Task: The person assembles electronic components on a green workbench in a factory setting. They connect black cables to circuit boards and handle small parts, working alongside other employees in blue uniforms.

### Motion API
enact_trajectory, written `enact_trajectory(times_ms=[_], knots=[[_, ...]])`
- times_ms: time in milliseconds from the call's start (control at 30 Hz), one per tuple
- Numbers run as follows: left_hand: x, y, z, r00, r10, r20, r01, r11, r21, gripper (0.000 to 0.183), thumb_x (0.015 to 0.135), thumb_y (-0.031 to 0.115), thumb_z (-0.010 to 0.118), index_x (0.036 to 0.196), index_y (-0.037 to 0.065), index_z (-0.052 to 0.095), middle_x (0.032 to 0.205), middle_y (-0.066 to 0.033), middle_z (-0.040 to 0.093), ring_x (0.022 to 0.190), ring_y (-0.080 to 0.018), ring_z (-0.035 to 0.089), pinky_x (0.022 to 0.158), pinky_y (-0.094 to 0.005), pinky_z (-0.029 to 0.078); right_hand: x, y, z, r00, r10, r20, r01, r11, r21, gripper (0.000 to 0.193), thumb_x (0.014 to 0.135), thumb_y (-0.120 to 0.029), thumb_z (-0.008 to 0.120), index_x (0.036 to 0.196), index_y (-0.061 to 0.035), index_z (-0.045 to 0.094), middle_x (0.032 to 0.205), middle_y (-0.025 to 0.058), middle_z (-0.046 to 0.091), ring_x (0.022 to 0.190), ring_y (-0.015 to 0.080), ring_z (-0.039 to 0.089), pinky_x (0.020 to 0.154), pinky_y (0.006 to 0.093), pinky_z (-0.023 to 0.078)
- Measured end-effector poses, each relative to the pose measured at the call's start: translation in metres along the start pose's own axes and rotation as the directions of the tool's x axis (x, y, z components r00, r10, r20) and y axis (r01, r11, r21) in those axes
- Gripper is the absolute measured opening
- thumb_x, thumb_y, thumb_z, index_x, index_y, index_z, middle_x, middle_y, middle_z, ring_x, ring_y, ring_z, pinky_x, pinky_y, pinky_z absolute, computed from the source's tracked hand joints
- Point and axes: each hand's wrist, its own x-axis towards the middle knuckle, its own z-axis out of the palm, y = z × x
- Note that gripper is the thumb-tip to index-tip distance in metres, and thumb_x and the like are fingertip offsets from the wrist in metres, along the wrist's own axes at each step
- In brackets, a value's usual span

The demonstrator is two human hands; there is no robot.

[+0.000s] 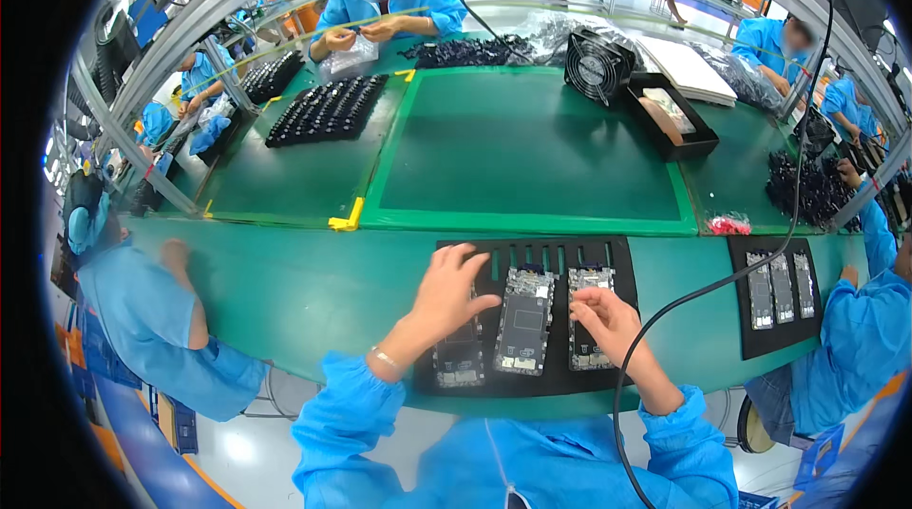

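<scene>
A black foam mat (608,381) lies on the green bench in front of me with three phone assemblies on it, each with exposed circuit boards and a dark battery area. My left hand (445,298) hovers over the left phone assembly (460,357), fingers spread and nothing seen in them; it hides that assembly's upper part. Between my hands lies the middle phone assembly (524,319). My right hand (610,324) is over the right phone assembly (587,281), thumb and fingertips drawn together. Whatever they pinch, if anything, is too small to make out.
A black cable (712,293) hangs across my right side. Beyond are a black fan (598,67), an open black box (698,141) and a tray of small black parts (328,110). Another mat (760,343) with phone assemblies lies right. Co-workers sit on both sides and opposite.
</scene>
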Motion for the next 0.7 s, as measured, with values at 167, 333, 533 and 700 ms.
enact_trajectory(times_ms=[167, 333, 533, 700], knots=[[0.03, 0.025, 0.031, 0.99, 0.127, 0.067, -0.114, 0.98, -0.164, 0.061, 0.067, 0.02, 0.078, 0.119, 0.004, 0.051, 0.116, -0.0146, 0.049, 0.113, -0.0346, 0.043, 0.096, -0.042, 0.04, 0.006, -0.002, -0.002, 0.995, -0.03, -0.096, 0.016, 0.99, -0.138, 0.024, 0.089, -0.012, 0.058, 0.109, 0.0013, 0.057, 0.094, 0.012, 0.066, 0.087, 0.017, 0.064, 0.076, 0.029, 0.051], [0.011, 0.067, -0.012, 0.989, 0.118, -0.089, -0.134, 0.969, -0.209, 0.051, 0.068, 0.009, 0.075, 0.113, 0.004, 0.05, 0.11, -0.0142, 0.052, 0.102, -0.0345, 0.052, 0.086, -0.0409, 0.045, 0.01, -0.016, 0.003, 0.993, -0.054, -0.102, 0.067, 0.989, 0.13, 0.023, 0.091, -0.011, 0.057, 0.11, 0.0019, 0.057, 0.096, 0.0098, 0.065, 0.089, 0.0149, 0.063, 0.078, 0.0267, 0.051], [-0.022, 0.092, -0.019, 0.951, 0.152, -0.269, -0.174, 0.983, -0.057, 0.049, 0.068, 0.009, 0.076, 0.111, 0.004, 0.054, 0.107, -0.0129, 0.054, 0.096, -0.0318, 0.055, 0.079, -0.0377, 0.049, -0.007, -0.037, 0.014, 0.999, -0.032, -0.015, 0.035, 0.946, 0.322, 0.018, 0.091, -0.007, 0.057, 0.107, 0.0021, 0.059, 0.097, 0.0063, 0.064, 0.089, 0.0116, 0.062, 0.08, 0.0234, 0.05], [-0.041, 0.1, -0.01, 0.883, 0.249, -0.398, -0.235, 0.968, 0.084, 0.048, 0.067, 0.008, 0.077, 0.11, 0.004, 0.055, 0.106, -0.012, 0.056, 0.091, -0.03, 0.056, 0.074, -0.0367, 0.05, -0.025, -0.04, 0.019, 0.984, -0.167, -0.058, 0.175, 0.966, 0.191, 0.016, 0.086, -0.003, 0.062, 0.102, 0.0011, 0.061, 0.095, 0.0062, 0.062, 0.087, 0.0121, 0.061, 0.078, 0.024, 0.05]])
